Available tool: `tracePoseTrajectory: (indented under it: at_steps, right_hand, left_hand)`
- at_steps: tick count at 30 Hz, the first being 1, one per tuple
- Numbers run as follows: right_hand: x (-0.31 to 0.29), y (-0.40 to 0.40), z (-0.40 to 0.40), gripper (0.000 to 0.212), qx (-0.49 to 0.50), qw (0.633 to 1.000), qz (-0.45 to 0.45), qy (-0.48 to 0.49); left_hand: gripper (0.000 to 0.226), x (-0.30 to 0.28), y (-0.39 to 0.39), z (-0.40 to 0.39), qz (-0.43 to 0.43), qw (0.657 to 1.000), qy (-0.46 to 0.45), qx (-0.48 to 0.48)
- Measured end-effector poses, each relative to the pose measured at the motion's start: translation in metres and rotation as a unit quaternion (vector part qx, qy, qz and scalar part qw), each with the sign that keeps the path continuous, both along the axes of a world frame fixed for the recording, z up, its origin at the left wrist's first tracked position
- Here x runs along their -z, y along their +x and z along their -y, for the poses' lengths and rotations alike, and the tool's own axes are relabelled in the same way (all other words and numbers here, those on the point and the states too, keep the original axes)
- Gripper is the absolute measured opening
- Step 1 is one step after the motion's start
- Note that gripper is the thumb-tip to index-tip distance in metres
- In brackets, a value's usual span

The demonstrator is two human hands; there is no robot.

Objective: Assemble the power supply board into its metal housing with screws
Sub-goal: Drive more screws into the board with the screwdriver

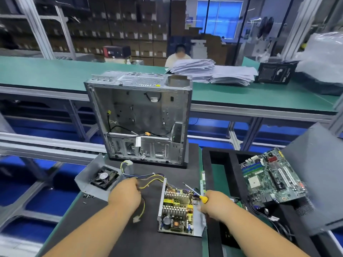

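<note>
The bench [130,243], covered by a dark mat, carried everything, and both bare forearms reached forward over it from the lower edge of the view. Well beyond both hands stood an open computer case [139,115], upright, its bare interior facing the person. Out to the right of the right hand a motherboard [272,179] lay tilted on a black foam tray [219,156]. Just beyond and to the left of the left hand lay the grey metal cover [87,182] with its black fan [104,178] facing up.

Between the two hands sat the power supply board [176,206], resting inside its open metal housing [161,201]; its heat sinks and capacitors faced up.

The left hand [126,194] was held knuckles up, fingers curled down round the bundle of yellow and dark wires [148,179] that ran from the board's far end. A loose yellow lead with a white plug [136,218] hung just below that hand.

The right hand [213,200] gripped a screwdriver [194,192] by its yellow handle, the shaft angled up and to the left over the far right corner of the board. Whether the tip touched anything could not be told.

Left of the left forearm, a few small dark screws [88,196] lay on the mat.
</note>
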State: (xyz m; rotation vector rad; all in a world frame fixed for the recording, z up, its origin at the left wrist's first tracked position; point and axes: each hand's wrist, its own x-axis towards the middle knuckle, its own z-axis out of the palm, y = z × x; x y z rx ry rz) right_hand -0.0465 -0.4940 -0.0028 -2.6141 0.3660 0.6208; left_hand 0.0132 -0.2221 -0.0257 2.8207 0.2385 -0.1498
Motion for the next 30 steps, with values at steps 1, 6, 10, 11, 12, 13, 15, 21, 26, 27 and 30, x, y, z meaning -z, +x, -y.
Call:
tracePoseTrajectory:
  at_steps: [1, 6, 10, 11, 12, 13, 15, 21, 26, 27, 30]
  right_hand:
    - [-0.005, 0.003, -0.002, 0.024, 0.003, 1.0, 0.009, -0.02]
    - [-0.029, 0.027, -0.029, 0.026, 0.053, 0.993, 0.104, -0.036]
    - [-0.029, 0.048, -0.078, 0.014, 0.048, 0.989, 0.126, 0.056]
    - [-0.027, 0.051, -0.093, 0.011, 0.05, 0.987, 0.134, 0.076]
    - [-0.025, 0.054, -0.107, 0.009, 0.051, 0.984, 0.139, 0.096]
    - [-0.023, 0.056, -0.121, 0.009, 0.05, 0.982, 0.142, 0.116]
    - [-0.017, 0.059, -0.149, 0.014, 0.043, 0.975, 0.155, 0.151]
    - [-0.002, 0.062, -0.207, 0.023, 0.019, 0.961, 0.204, 0.185]
    - [0.007, 0.062, -0.227, 0.022, 0.042, 0.958, 0.202, 0.199]
    - [0.007, 0.061, -0.229, 0.022, 0.049, 0.957, 0.202, 0.203]
    - [0.007, 0.06, -0.233, 0.022, 0.075, 0.953, 0.208, 0.207]
  left_hand:
    - [0.023, -0.001, -0.001, -0.006, 0.011, 1.0, -0.017, 0.006]
    - [0.01, -0.009, -0.005, -0.054, 0.061, 0.988, -0.141, 0.014]
    - [0.014, -0.009, -0.007, -0.108, 0.115, 0.975, -0.187, -0.027]
    - [0.013, -0.006, -0.008, -0.121, 0.119, 0.974, -0.19, -0.041]
    - [0.013, -0.002, -0.009, -0.134, 0.119, 0.973, -0.192, -0.054]
    - [0.012, 0.004, -0.011, -0.146, 0.114, 0.973, -0.192, -0.065]
    - [0.012, 0.017, -0.014, -0.168, 0.098, 0.974, -0.188, -0.082]
    - [0.015, 0.054, -0.017, -0.213, 0.047, 0.975, -0.184, -0.115]
    - [0.01, 0.069, -0.004, -0.225, 0.031, 0.972, -0.205, -0.105]
    - [0.01, 0.07, -0.001, -0.225, 0.03, 0.972, -0.208, -0.102]
    - [0.008, 0.073, 0.011, -0.223, 0.024, 0.975, -0.205, -0.085]
